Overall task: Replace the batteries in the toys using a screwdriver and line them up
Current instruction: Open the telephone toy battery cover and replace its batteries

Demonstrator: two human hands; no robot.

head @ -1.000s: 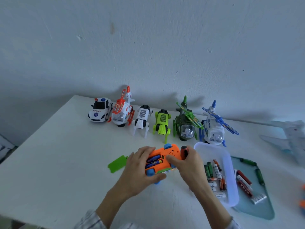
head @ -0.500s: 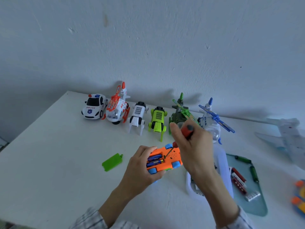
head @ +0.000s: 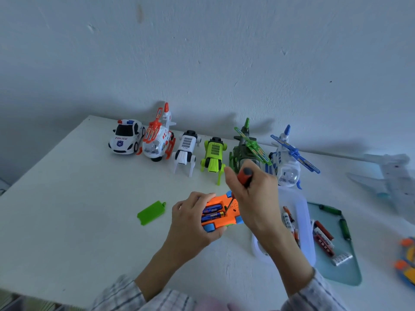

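From the orange toy car (head: 221, 215) I see bare table (head: 74, 198) open to its left, broken only by the green cover (head: 151, 212). Behind it, a row of toys (head: 213, 153) walls off the far edge. To its right, the clear battery box (head: 302, 223) and the teal tray (head: 343, 265) crowd the way.

The orange toy car (head: 226, 217) is glossy moulded plastic, like the green battery cover (head: 151, 212) lying on the matt white table (head: 67, 209). The screwdriver (head: 244, 175) has a red handle with a dull grey cap, possibly rubber. The container (head: 303, 223) is translucent, smooth plastic. The sleeve (head: 125, 295) is checked woven cloth.
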